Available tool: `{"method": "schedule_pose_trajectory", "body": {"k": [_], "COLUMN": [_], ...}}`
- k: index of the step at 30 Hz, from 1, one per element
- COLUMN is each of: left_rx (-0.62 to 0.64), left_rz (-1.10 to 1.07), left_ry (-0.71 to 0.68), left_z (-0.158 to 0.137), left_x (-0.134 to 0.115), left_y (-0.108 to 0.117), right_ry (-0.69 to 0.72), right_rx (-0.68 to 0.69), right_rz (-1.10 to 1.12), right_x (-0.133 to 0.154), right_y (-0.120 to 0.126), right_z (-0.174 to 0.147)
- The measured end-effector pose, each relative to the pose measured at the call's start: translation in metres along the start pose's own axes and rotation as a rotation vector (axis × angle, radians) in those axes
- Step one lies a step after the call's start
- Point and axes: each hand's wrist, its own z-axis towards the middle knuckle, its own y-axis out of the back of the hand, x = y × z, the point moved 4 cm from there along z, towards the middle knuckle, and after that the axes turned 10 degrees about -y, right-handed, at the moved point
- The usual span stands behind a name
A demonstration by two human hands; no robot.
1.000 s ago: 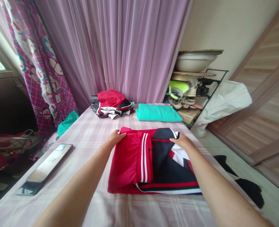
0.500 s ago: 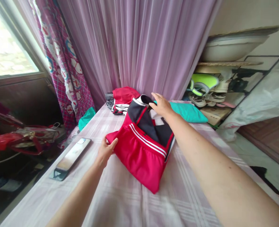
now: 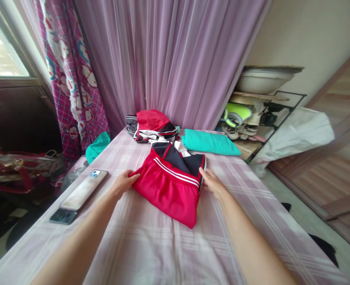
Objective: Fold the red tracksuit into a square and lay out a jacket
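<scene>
A folded red jacket [image 3: 169, 194] lies on the plaid cloth in front of me, its dark navy upper part and collar turned to the far side. Two white stripes run across its ribbed red band. My left hand [image 3: 125, 182] pinches the jacket's left edge between thumb and fingers. At the opposite edge, beside the navy panel, my right hand [image 3: 212, 181] grips the side with thumb and fingertips; part of those fingers is hidden behind the fabric.
Behind the jacket are a pile of red and black clothes [image 3: 154, 122] and a folded teal cloth [image 3: 212, 142]. A phone [image 3: 82, 192] lies on the left, near a teal bundle [image 3: 97, 147]. A shoe rack [image 3: 252, 126] stands beyond the right corner.
My right hand has come down from the jacket's collar to its right edge. The collar has dropped flatter and lower. My left hand keeps its hold on the left edge.
</scene>
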Motion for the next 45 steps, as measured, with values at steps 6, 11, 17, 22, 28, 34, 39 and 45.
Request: {"method": "schedule_pose_trajectory", "body": {"k": [6,11,17,22,28,34,39,45], "left_rx": [0.121,0.187,0.163,0.133,-0.017,-0.086,0.015,0.121], "left_rz": [0.267,0.338,0.379,0.671,0.612,0.469,0.701,0.798], "left_ry": [-0.056,0.025,0.076,-0.049,-0.169,-0.136,-0.334,-0.249], "left_z": [-0.054,-0.044,0.03,0.068,0.065,0.048,0.018,-0.008], "left_x": [0.015,0.008,-0.01,-0.013,0.004,0.018,-0.01,-0.023], "left_y": [0.012,0.024,0.008,-0.016,-0.018,-0.005,0.002,-0.002], "right_ry": [0.031,0.072,0.13,0.191,0.301,0.271,0.348,0.413], "right_rx": [-0.053,-0.058,-0.067,-0.084,-0.188,-0.168,-0.12,0.235], "right_rz": [-0.091,-0.191,-0.247,-0.307,-0.421,-0.604,-0.448,-0.319], "right_x": [0.025,0.017,0.025,0.037,0.077,0.078,0.035,0.0], "right_y": [-0.009,-0.01,-0.009,-0.016,-0.022,-0.033,-0.003,0.002], "right_z": [0.02,0.052,0.081,0.101,0.109,0.087,0.037,-0.03]}}
